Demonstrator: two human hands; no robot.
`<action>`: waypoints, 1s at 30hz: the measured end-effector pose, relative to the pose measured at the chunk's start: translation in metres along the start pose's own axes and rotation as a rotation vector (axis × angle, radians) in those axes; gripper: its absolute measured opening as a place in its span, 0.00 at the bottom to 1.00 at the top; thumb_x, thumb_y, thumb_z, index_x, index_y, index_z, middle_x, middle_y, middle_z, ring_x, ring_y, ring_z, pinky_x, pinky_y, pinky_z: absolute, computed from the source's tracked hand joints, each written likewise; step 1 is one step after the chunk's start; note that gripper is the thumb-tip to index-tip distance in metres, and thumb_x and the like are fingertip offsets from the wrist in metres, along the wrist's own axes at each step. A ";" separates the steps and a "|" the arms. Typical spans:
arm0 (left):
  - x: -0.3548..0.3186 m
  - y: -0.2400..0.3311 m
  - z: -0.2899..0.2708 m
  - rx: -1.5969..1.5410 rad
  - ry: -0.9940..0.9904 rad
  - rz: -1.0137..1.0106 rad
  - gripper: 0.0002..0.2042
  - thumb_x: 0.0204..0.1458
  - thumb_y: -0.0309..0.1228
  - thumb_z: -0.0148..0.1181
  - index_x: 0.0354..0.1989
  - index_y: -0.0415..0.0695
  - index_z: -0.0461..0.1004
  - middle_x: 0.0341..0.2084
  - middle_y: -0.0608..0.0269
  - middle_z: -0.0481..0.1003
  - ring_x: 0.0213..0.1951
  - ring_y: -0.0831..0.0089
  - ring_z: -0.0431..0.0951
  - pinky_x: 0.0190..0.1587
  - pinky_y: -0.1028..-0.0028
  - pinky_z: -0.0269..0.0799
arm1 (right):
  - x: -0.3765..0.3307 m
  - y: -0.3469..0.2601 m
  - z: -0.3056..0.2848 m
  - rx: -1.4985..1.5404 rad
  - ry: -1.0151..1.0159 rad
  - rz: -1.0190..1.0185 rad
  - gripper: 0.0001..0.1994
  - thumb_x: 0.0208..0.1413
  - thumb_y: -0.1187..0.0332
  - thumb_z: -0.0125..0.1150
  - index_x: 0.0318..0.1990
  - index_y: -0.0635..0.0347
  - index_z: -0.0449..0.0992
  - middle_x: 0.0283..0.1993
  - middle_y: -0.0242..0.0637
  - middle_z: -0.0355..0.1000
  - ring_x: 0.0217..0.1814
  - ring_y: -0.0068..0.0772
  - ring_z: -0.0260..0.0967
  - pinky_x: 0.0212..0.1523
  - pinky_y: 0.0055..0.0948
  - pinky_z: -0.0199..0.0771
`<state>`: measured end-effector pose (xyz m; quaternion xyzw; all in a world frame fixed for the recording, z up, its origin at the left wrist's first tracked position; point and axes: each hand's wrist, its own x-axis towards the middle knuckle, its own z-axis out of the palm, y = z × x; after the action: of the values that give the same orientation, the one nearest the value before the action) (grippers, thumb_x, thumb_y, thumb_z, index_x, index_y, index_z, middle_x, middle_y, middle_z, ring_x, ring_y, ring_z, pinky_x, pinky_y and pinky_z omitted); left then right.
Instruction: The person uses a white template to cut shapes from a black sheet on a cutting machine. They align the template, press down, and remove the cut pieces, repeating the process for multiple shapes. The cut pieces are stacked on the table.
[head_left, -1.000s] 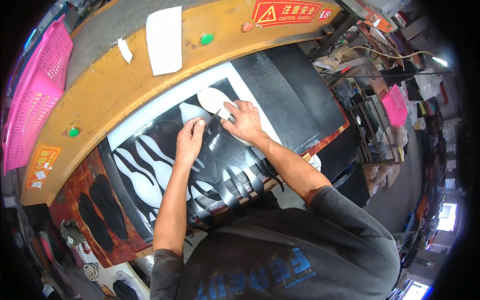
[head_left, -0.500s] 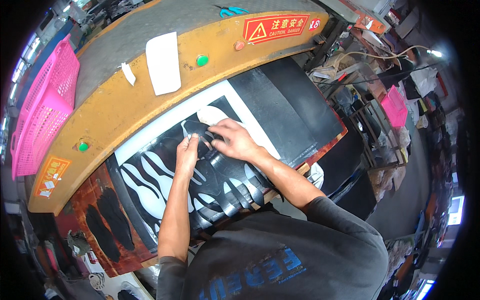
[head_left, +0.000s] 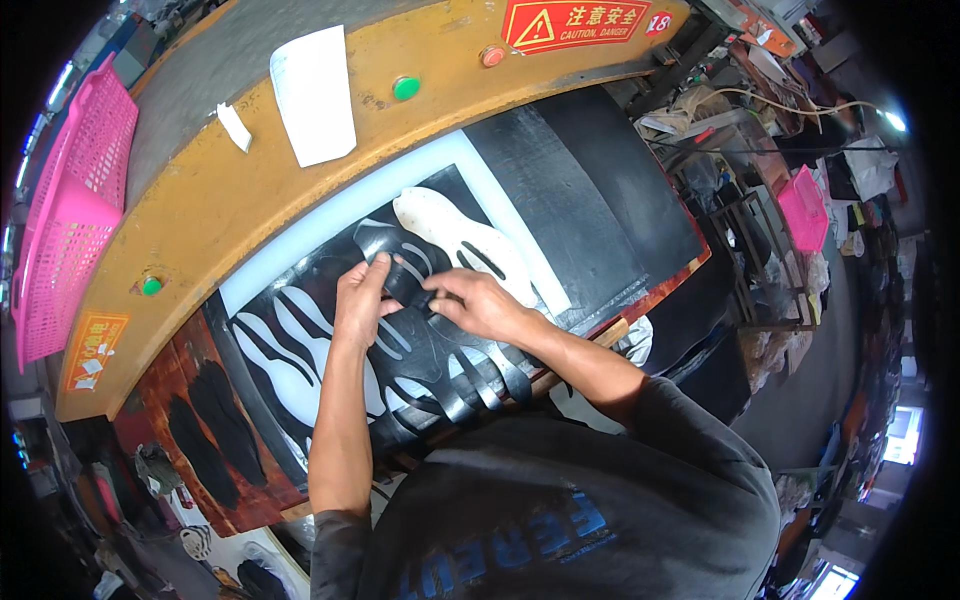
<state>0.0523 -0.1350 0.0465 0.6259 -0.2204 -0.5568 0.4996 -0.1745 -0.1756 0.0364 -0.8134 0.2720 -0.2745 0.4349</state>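
Note:
A black insole-shaped piece with slots [head_left: 375, 238] is raised above the work surface, its lower end bent. My left hand [head_left: 358, 300] grips it at the near left side, thumb on top. My right hand [head_left: 478, 303] is closed at its near right edge, with fingers and thumb pinched together; the exact spot they grip is partly hidden. Under both hands lies a black sheet [head_left: 425, 350] with long insole-shaped cut-outs, on a white board [head_left: 285, 268] that shows through the openings. Just right of the raised piece lies a cream insole-shaped plate [head_left: 455, 228] with two slots.
A yellow machine beam [head_left: 200, 215] with green buttons [head_left: 406, 88] and a red button [head_left: 492, 56] spans the far side. Black insole shapes [head_left: 215, 420] lie on the reddish board at left. Pink baskets [head_left: 75, 220] stand far left. Black sheets [head_left: 590, 200] lie at right.
The black piece has tilted and turned, so its slotted face shows more. My right hand has moved down and right along it, uncovering the cream plate. The whole view has shifted slightly.

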 end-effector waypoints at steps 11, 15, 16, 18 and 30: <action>0.000 0.004 -0.001 0.117 0.072 0.071 0.17 0.71 0.46 0.61 0.36 0.44 0.81 0.26 0.67 0.79 0.25 0.80 0.78 0.27 0.74 0.83 | 0.018 -0.017 0.008 0.024 0.075 -0.086 0.05 0.61 0.75 0.68 0.42 0.64 0.81 0.39 0.47 0.76 0.40 0.56 0.79 0.40 0.48 0.79; 0.030 -0.010 -0.010 0.248 0.320 0.123 0.19 0.71 0.43 0.60 0.32 0.41 0.80 0.23 0.70 0.77 0.26 0.77 0.78 0.25 0.71 0.81 | -0.027 -0.020 -0.011 -0.313 -0.429 -0.167 0.06 0.52 0.79 0.67 0.30 0.65 0.74 0.32 0.44 0.69 0.34 0.52 0.75 0.34 0.46 0.76; 0.037 -0.015 -0.010 0.259 0.292 0.098 0.19 0.71 0.43 0.60 0.32 0.40 0.80 0.23 0.68 0.78 0.26 0.76 0.78 0.25 0.70 0.80 | -0.036 -0.016 -0.021 -0.322 -0.378 -0.110 0.04 0.55 0.77 0.66 0.32 0.64 0.76 0.36 0.46 0.72 0.35 0.55 0.76 0.36 0.49 0.78; 0.049 -0.025 -0.006 0.308 0.313 0.145 0.19 0.71 0.43 0.59 0.33 0.39 0.80 0.23 0.65 0.79 0.25 0.75 0.78 0.26 0.68 0.78 | -0.051 -0.011 -0.029 -0.415 -0.419 -0.006 0.02 0.56 0.75 0.64 0.35 0.64 0.78 0.40 0.47 0.73 0.38 0.57 0.78 0.39 0.51 0.79; 0.066 -0.045 -0.006 0.230 0.297 0.291 0.19 0.74 0.41 0.54 0.34 0.37 0.76 0.23 0.63 0.78 0.21 0.74 0.77 0.26 0.69 0.75 | 0.036 0.005 -0.014 0.132 0.030 -0.053 0.05 0.68 0.71 0.63 0.42 0.65 0.77 0.38 0.45 0.76 0.39 0.47 0.76 0.46 0.41 0.77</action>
<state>0.0636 -0.1696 -0.0245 0.7153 -0.2943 -0.3521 0.5270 -0.1600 -0.2106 0.0459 -0.7857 0.2382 -0.3153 0.4760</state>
